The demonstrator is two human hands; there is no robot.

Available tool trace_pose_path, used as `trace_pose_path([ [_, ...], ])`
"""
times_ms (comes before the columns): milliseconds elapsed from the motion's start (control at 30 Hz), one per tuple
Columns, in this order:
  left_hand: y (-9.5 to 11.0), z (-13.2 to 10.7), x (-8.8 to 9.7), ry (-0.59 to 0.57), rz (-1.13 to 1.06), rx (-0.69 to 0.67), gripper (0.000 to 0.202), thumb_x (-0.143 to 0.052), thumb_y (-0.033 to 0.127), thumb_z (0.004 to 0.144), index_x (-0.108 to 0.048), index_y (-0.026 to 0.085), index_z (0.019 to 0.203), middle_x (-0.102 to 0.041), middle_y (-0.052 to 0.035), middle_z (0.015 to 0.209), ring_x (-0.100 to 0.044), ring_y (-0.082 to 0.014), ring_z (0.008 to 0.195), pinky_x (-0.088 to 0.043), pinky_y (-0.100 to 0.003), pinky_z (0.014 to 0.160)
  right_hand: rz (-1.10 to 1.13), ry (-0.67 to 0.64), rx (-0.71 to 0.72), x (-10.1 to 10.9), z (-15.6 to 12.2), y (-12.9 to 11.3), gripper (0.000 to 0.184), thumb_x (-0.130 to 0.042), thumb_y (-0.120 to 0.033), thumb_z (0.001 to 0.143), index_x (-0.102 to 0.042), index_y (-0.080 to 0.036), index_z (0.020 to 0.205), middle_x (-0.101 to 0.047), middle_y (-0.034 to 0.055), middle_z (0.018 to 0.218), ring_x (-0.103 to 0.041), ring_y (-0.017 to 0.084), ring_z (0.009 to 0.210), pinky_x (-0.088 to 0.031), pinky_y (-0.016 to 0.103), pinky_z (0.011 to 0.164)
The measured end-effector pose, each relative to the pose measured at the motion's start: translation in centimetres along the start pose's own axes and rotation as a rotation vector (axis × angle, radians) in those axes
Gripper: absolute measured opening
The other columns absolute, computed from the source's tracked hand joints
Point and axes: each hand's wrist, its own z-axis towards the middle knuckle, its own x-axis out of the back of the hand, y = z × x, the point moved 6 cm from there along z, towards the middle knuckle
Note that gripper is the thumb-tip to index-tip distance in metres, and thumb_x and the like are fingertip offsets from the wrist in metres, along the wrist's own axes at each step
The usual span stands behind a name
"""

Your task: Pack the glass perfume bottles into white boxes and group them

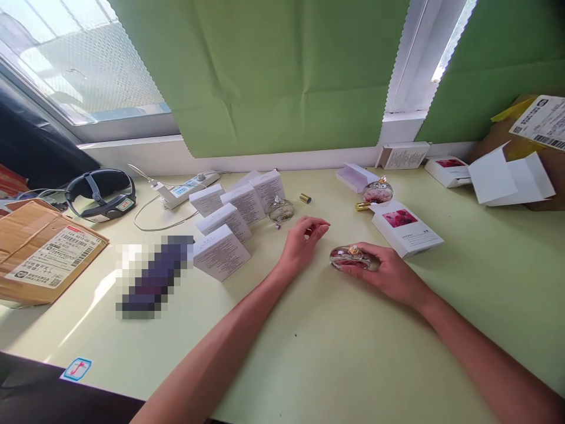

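My right hand (392,271) is wrapped round the side of a glass perfume bottle (342,259), thumb in front and fingers behind. The bottle is clear with a pinkish tint, and its gold-coloured spray neck is uncovered. To its left, my left hand (302,241) is low over the table, thumb and forefinger tips close together in a pinch. Whether anything tiny is between them I cannot make out. Beyond the left hand lies a gold cap (305,198). A second perfume bottle (281,210) stands left of that cap, near several white boxes (223,253).
Behind my right hand are a white box with a red flower picture (408,227), another perfume bottle (378,191) and a gold cap (362,206). Left are a power strip (189,189), a headset (102,197), a cardboard box (46,253) and a blurred dark object (156,277).
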Motion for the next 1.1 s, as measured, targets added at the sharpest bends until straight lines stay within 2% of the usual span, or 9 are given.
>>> trace_pose_path([
  [133, -1.0, -0.2, -1.0, -0.042, -0.293, 0.191, 0.029, -0.071, 0.041, 0.079, -0.071, 0.015, 0.09, -0.066, -0.0036, 0.081, -0.058, -0.0118, 0.071, -0.049, -0.026, 0.069, -0.01, 0.001, -0.004, 0.1, 0.0, 0.0, 0.04, -0.067, -0.053, 0.082, -0.07, -0.022, 0.108, -0.074, 0.0048, 0.103, -0.066, 0.026, 0.093, -0.05, 0.036, 0.08],
  [300, -1.3, -0.4, -1.0, -0.038, -0.306, 0.188, 0.028, -0.08, 0.027, 0.069, -0.074, 0.016, 0.094, -0.063, -0.0076, 0.109, -0.061, -0.0095, 0.077, -0.052, -0.028, 0.081, -0.02, 0.005, -0.002, 0.1, -0.1, 0.1, 0.038, -0.066, -0.053, 0.083, -0.07, -0.024, 0.107, -0.075, 0.0031, 0.101, -0.065, 0.024, 0.09, -0.049, 0.033, 0.079],
  [533, -1.4, -0.5, -0.9, -0.026, -0.279, 0.235, 0.016, -0.073, 0.024, 0.076, -0.075, 0.017, 0.09, -0.069, -0.0064, 0.102, -0.064, -0.0124, 0.079, -0.053, -0.029, 0.08, -0.032, 0.009, -0.004, 0.1, 0.0, 0.1, 0.039, -0.066, -0.054, 0.083, -0.07, -0.023, 0.106, -0.075, 0.0042, 0.1, -0.065, 0.025, 0.09, -0.049, 0.034, 0.078],
  [667, -1.3, -0.4, -0.9, -0.025, -0.291, 0.224, 0.018, -0.073, 0.026, 0.076, -0.076, 0.018, 0.091, -0.07, -0.0067, 0.102, -0.066, -0.0141, 0.082, -0.054, -0.03, 0.08, -0.022, 0.0, -0.003, 0.1, 0.0, 0.0, 0.039, -0.066, -0.054, 0.083, -0.069, -0.024, 0.108, -0.075, 0.0041, 0.103, -0.065, 0.026, 0.093, -0.048, 0.034, 0.08],
  [867, -1.5, -0.4, -0.8, -0.009, -0.312, 0.206, 0.024, -0.076, 0.024, 0.072, -0.077, 0.019, 0.095, -0.069, -0.0078, 0.113, -0.066, -0.0142, 0.085, -0.055, -0.032, 0.087, -0.021, -0.006, -0.003, 0.1, -0.1, 0.3, 0.036, -0.066, -0.052, 0.084, -0.069, -0.024, 0.108, -0.074, 0.0027, 0.104, -0.065, 0.025, 0.095, -0.048, 0.033, 0.081],
  [1100, -1.4, -0.7, -1.1, -0.044, -0.358, 0.295, 0.024, -0.074, 0.031, 0.077, -0.076, 0.017, 0.097, -0.075, -0.0064, 0.089, -0.07, -0.0183, 0.085, -0.055, -0.035, 0.087, -0.007, -0.001, -0.004, 0.2, 0.0, 0.2, 0.04, -0.067, -0.052, 0.083, -0.068, -0.024, 0.111, -0.074, 0.0037, 0.106, -0.065, 0.025, 0.096, -0.049, 0.034, 0.081],
])
